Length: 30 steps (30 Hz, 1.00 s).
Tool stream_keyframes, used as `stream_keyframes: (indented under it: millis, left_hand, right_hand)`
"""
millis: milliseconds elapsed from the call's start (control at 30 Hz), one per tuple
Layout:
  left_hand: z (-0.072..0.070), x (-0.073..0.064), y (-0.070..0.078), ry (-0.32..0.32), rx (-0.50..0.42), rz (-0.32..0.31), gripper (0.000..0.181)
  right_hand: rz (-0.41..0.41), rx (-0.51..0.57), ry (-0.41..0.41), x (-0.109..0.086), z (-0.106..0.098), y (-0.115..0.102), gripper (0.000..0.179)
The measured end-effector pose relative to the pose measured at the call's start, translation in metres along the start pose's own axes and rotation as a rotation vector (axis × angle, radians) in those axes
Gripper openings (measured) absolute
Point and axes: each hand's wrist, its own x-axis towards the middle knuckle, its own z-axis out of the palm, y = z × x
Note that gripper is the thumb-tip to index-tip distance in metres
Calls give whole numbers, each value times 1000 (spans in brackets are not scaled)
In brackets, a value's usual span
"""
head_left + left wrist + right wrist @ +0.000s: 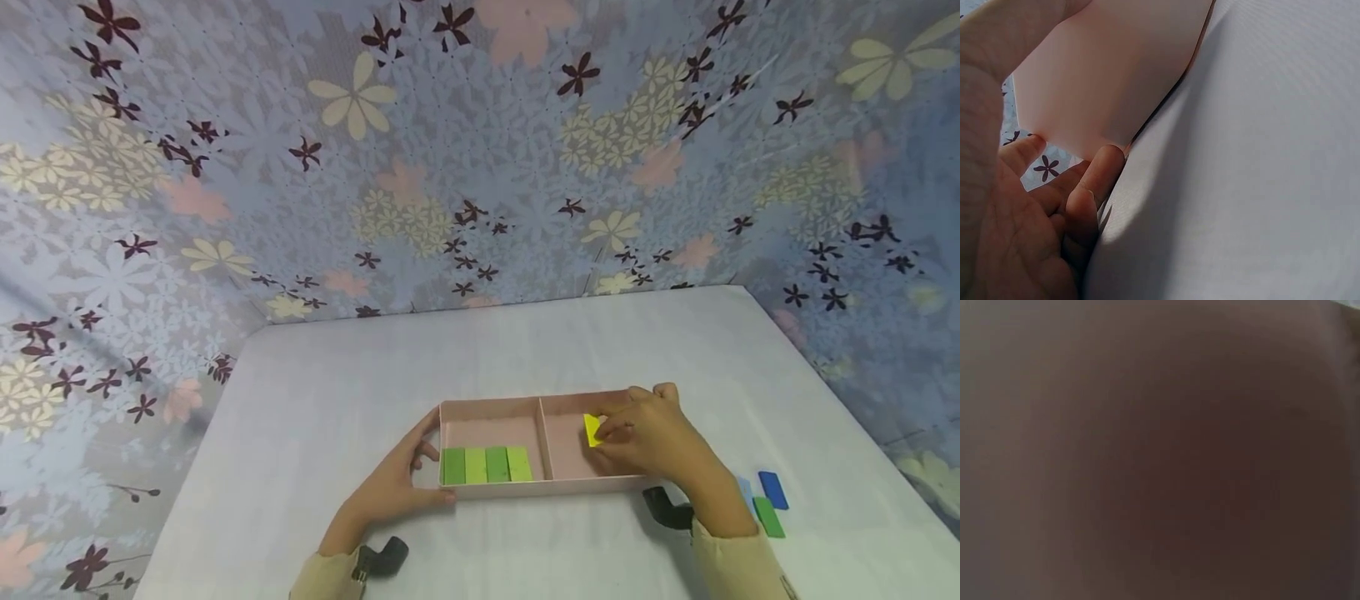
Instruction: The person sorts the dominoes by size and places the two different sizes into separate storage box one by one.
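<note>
Lower right of frame centre, the partly hidden yellow block [591,431], left edge near-vertical, is pinched by the right hand [647,433]; the box [546,443], long axis left-right, is gripped leftmost by the left hand [396,482].

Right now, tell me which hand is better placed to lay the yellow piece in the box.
Right, most likely: the right hand pinches the yellow piece at the right compartment of the box, while the left hand holds the box's left end.

Beige sleeves [738,568], black wrist cameras [387,557]
</note>
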Motion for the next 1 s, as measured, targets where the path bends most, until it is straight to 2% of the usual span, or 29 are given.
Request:
stream_keyframes:
  millis: [167, 267, 400, 500, 633, 700, 800, 933, 1000]
  left_hand:
    - [-7, 11, 0, 14, -2, 31, 116]
    - [-7, 13, -2, -2, -5, 31, 116]
    - [-4, 9, 1, -12, -9, 18, 115]
    - [-4, 1, 12, -13, -24, 0, 114]
    - [-9, -5, 31, -23, -52, -22, 112]
    - [-10, -6, 35, -28, -58, -26, 112]
    - [-7, -5, 27, -25, -47, -32, 113]
    - [-2, 0, 8, -18, -31, -34, 116]
    - [-2, 3, 2, -21, -30, -29, 116]
  right_hand:
    - [-36, 16, -48, 25, 11, 0, 14]
    - [-42, 28, -72, 28, 15, -3, 13]
    - [-35, 44, -87, 26, 24, -9, 12]
    - [-31, 53, -106, 23, 31, -16, 12]
    - [-23, 54, -150, 24, 38, -19, 15]
    - [-13, 49, -168, 24, 40, -20, 18]
    - [-7, 42, -187, 24, 42, -20, 21]
    - [-20, 49, -211, 26, 44, -19, 22]
    - [-23, 62, -217, 28, 44, -19, 22]
